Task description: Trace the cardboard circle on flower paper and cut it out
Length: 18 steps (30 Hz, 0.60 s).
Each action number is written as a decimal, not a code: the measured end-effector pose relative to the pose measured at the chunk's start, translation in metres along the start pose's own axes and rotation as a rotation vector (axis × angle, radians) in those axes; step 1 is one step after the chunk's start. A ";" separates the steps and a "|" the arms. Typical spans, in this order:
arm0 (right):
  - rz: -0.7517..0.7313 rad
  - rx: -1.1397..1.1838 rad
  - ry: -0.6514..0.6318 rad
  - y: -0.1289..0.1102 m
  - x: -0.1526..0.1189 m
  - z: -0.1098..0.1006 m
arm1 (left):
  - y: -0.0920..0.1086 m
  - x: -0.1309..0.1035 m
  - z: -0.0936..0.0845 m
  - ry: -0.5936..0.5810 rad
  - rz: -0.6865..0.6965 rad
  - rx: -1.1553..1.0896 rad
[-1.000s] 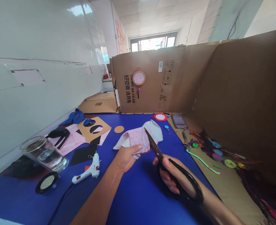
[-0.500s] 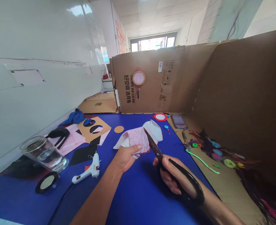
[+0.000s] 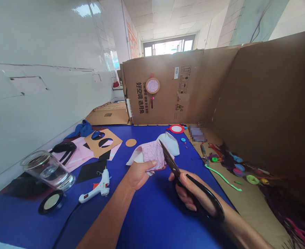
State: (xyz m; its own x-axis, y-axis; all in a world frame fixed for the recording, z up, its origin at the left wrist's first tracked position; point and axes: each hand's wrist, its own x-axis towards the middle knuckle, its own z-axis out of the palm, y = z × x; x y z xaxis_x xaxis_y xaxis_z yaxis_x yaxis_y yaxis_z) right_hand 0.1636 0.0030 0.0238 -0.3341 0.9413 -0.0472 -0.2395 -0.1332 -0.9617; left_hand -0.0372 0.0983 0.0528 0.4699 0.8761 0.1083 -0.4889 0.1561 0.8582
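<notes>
My left hand (image 3: 139,173) pinches a piece of pink patterned fabric (image 3: 152,154) with a white underside, folded over itself above the blue table. My right hand (image 3: 187,192) grips black-handled scissors (image 3: 170,159), pointing up and to the left. Their blades lie against the right part of the fabric, and appear nearly closed; whether cloth sits between them I cannot tell. A tan cardboard disc (image 3: 131,143) lies on the table just beyond the fabric. Left of my left hand lies a white glue gun (image 3: 96,190) with an orange trigger.
At left stand a glass jar of water (image 3: 48,169) and its round lid (image 3: 51,202), near a tan card with round holes (image 3: 103,140). A red-rimmed disc (image 3: 177,129) lies at the back. Ribbon spools (image 3: 252,179) and a green strip (image 3: 223,178) line the right. Cardboard walls (image 3: 165,100) enclose the back and right.
Hands, fabric and scissors keep almost the same pose, the blades still at the cloth. The whole view has shifted very slightly.
</notes>
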 end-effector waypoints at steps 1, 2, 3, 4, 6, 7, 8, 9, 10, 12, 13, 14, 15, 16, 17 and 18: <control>0.005 -0.005 0.003 0.000 0.000 -0.001 | 0.000 0.000 0.000 -0.005 0.000 0.000; 0.011 -0.008 0.007 0.000 0.000 -0.001 | 0.000 0.000 0.000 -0.010 0.000 0.000; 0.015 -0.011 0.010 0.000 0.000 -0.002 | 0.000 0.001 0.000 -0.015 -0.001 0.000; 0.016 -0.016 0.012 0.000 0.000 -0.003 | 0.001 0.001 0.000 -0.020 -0.001 0.000; 0.016 -0.031 0.017 0.000 0.000 -0.003 | 0.001 0.000 0.000 -0.024 -0.002 -0.001; 0.016 -0.037 0.019 0.000 0.000 -0.003 | 0.001 0.000 -0.001 -0.024 -0.003 -0.002; 0.018 -0.041 0.019 0.000 0.000 -0.003 | 0.001 0.000 -0.001 -0.023 -0.006 -0.002; 0.019 -0.040 0.022 0.000 0.000 -0.003 | 0.001 0.000 -0.001 -0.020 -0.008 -0.002; 0.020 -0.037 0.024 -0.001 0.000 -0.002 | 0.001 -0.001 -0.002 -0.016 -0.010 -0.001; 0.021 -0.029 0.027 -0.002 -0.001 -0.001 | 0.000 -0.001 -0.003 -0.011 -0.009 -0.002; 0.021 -0.028 0.031 -0.003 -0.002 -0.001 | 0.000 -0.001 -0.004 -0.008 -0.007 -0.003; 0.022 -0.028 0.035 -0.004 -0.002 0.000 | 0.000 -0.001 -0.004 -0.006 -0.007 -0.003; 0.023 -0.030 0.038 -0.005 -0.002 0.000 | -0.001 0.000 -0.004 -0.005 -0.007 -0.004; 0.024 -0.030 0.041 -0.006 -0.002 0.000 | -0.001 0.000 -0.005 -0.004 -0.008 -0.004; 0.027 -0.030 0.043 -0.006 -0.002 0.000 | -0.001 0.000 -0.005 -0.003 -0.009 -0.004; 0.032 -0.028 0.045 -0.007 -0.002 0.001 | 0.000 0.000 -0.005 -0.003 -0.009 -0.005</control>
State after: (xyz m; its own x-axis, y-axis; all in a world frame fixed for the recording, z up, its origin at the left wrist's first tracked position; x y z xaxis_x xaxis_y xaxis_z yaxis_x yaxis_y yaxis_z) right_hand 0.1652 0.0021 0.0307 -0.2995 0.9499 -0.0891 -0.2036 -0.1548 -0.9667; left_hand -0.0403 0.1005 0.0500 0.4762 0.8733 0.1024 -0.4881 0.1657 0.8569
